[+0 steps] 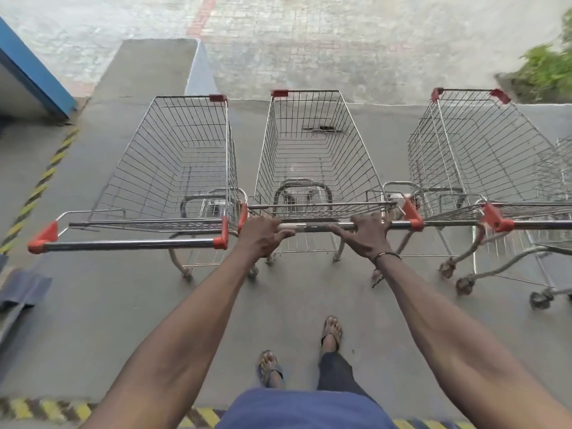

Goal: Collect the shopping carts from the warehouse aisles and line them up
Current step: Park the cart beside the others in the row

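Both hands, left hand [263,235] and right hand [366,233], gripped the chrome handlebar [315,226] of the middle wire shopping cart [312,150], standing between two others near the concrete platform's [108,305] far edge; pushing evenly would keep it aligned.

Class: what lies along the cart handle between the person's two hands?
Only bare handle bar, seen in the head view, between the left hand and right hand.

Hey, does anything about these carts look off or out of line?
Yes. The left cart sits askew: its handle is nearer the person than the handle of the middle cart, which both hands grip. A dark scrap lies in the middle cart's basket.
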Tool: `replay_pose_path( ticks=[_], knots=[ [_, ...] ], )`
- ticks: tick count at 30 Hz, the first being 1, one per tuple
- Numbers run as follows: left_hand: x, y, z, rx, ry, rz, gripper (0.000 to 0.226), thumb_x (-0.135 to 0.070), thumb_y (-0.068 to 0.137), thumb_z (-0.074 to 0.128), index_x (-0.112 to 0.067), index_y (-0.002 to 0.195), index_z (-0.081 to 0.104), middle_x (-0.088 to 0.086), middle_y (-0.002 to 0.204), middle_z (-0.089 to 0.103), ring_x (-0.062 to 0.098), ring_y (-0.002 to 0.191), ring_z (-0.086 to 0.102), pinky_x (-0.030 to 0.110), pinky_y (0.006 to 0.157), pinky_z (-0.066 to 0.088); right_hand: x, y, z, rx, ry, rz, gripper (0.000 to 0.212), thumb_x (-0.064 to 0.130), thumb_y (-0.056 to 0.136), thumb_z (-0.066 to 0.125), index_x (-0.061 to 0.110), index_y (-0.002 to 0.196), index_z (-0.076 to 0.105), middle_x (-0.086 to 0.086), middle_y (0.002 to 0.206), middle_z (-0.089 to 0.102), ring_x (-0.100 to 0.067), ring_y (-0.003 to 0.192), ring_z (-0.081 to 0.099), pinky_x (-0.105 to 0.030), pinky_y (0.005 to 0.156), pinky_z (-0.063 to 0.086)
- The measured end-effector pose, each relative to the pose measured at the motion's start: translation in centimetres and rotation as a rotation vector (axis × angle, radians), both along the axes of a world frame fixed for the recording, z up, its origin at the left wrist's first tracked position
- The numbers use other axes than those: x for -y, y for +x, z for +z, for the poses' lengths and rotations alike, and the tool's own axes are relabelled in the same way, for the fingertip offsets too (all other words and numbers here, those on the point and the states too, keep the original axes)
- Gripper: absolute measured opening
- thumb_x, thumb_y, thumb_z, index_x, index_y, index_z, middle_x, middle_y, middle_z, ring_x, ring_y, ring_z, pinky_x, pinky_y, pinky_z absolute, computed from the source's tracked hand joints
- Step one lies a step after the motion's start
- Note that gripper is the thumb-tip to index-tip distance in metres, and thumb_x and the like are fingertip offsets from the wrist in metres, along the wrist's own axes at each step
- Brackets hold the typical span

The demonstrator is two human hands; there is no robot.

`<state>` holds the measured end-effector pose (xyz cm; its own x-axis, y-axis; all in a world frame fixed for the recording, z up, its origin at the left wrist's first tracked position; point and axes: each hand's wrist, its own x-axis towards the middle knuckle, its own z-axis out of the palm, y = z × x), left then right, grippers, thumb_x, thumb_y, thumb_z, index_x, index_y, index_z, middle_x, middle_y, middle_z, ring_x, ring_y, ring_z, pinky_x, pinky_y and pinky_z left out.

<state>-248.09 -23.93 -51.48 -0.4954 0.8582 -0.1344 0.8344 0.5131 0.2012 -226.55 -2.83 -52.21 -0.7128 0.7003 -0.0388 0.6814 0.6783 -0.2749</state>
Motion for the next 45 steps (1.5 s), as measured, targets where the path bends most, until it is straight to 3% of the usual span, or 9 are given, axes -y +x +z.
replay_pose_path(
  ticks=[3, 6, 10, 12, 21, 27, 33, 38, 45],
  knots=[
    [1.2, 0.2, 0.2, -0.061, -0.029, -0.004, 0.064, -0.082, 0.095, 0.034, -0.025, 0.097, 0.063, 0.007, 0.088, 0.073, 0.030, 0.092, 0.070, 0.053, 0.109, 0.038, 0.5, 0.1, 0.0, -0.107, -0.105, -0.007, 0.094, 0.112, 0.065, 0.027, 0.020, 0.053, 0.041, 0.003, 0.054, 0.046, -0.026, 0.081, 0.048, -0.055, 0.096, 0.034],
    [2.1, 0.3, 0.7, -0.087, -0.067, -0.017, 0.059, -0.083, 0.096, 0.031, -0.028, 0.089, 0.053, 0.006, 0.086, 0.071, 0.030, 0.093, 0.069, 0.057, 0.119, 0.025, 1.2, 0.4, -0.1, -0.130, -0.124, 0.009, 0.088, 0.106, 0.069, 0.041, 0.020, 0.050, 0.035, 0.006, 0.049, 0.040, -0.025, 0.075, 0.047, -0.054, 0.087, 0.045],
    [2.8, 0.5, 0.6, -0.016, -0.063, -0.006, 0.058, -0.085, 0.093, 0.030, -0.029, 0.083, 0.042, 0.003, 0.083, 0.065, 0.026, 0.093, 0.067, 0.062, 0.124, 0.017, 1.8, 0.5, -0.2, -0.089, -0.105, 0.014, 0.087, 0.102, 0.074, 0.048, 0.018, 0.052, 0.039, 0.003, 0.052, 0.047, -0.027, 0.076, 0.052, -0.048, 0.082, 0.037],
    [2.8, 0.6, 0.7, 0.015, -0.057, 0.012, 0.059, -0.085, 0.092, 0.031, -0.028, 0.082, 0.045, 0.006, 0.087, 0.066, 0.032, 0.097, 0.069, 0.063, 0.121, 0.023, 1.7, 0.5, -0.1, -0.104, -0.126, 0.021, 0.089, 0.105, 0.071, 0.044, 0.018, 0.052, 0.038, 0.004, 0.052, 0.047, -0.027, 0.077, 0.052, -0.049, 0.082, 0.038],
    [3.2, 1.2, 0.6, -0.028, -0.076, 0.051, 0.064, -0.085, 0.094, 0.027, -0.028, 0.090, 0.056, 0.004, 0.089, 0.070, 0.028, 0.105, 0.070, 0.064, 0.126, 0.000, 2.1, 0.0, 1.7, -0.026, -0.102, 0.039, 0.080, 0.094, 0.077, 0.054, 0.020, 0.054, 0.039, 0.007, 0.056, 0.046, -0.025, 0.091, 0.050, -0.041, 0.077, 0.019],
    [4.0, 0.9, 0.3, -0.004, -0.081, 0.048, 0.066, -0.083, 0.096, 0.028, -0.026, 0.100, 0.059, 0.011, 0.102, 0.071, 0.031, 0.107, 0.068, 0.061, 0.122, 0.014, 2.8, -0.3, 2.0, -0.008, -0.095, 0.056, 0.086, 0.104, 0.071, 0.044, 0.020, 0.053, 0.039, 0.009, 0.057, 0.045, -0.020, 0.088, 0.046, -0.040, 0.075, 0.017],
    [4.3, 0.8, 0.0, 0.017, -0.042, 0.062, 0.057, -0.086, 0.093, 0.026, -0.033, 0.074, 0.035, 0.005, 0.087, 0.068, 0.028, 0.098, 0.070, 0.065, 0.125, 0.000, 2.8, -0.4, 1.7, 0.022, -0.113, 0.061, 0.087, 0.105, 0.071, 0.040, 0.020, 0.055, 0.040, 0.007, 0.059, 0.048, -0.023, 0.090, 0.051, -0.041, 0.076, 0.020],
    [4.1, 0.8, -0.1, 0.026, -0.069, 0.064, 0.058, -0.085, 0.094, 0.027, -0.032, 0.081, 0.046, 0.002, 0.083, 0.064, 0.027, 0.096, 0.069, 0.062, 0.125, 0.000, 2.6, -0.4, 1.7, 0.031, -0.155, 0.074, 0.086, 0.106, 0.065, 0.029, 0.021, 0.057, 0.039, 0.005, 0.061, 0.048, -0.023, 0.089, 0.053, -0.043, 0.079, 0.026],
    [4.1, 0.7, -0.2, 0.062, -0.077, 0.053, 0.063, -0.081, 0.096, 0.031, -0.024, 0.099, 0.056, 0.010, 0.099, 0.071, 0.032, 0.103, 0.068, 0.059, 0.114, 0.027, 2.6, -0.3, 2.0, 0.070, -0.192, 0.079, 0.076, 0.097, 0.079, 0.043, 0.023, 0.064, 0.045, 0.003, 0.069, 0.054, -0.024, 0.096, 0.050, -0.043, 0.083, 0.024]
  ],
)
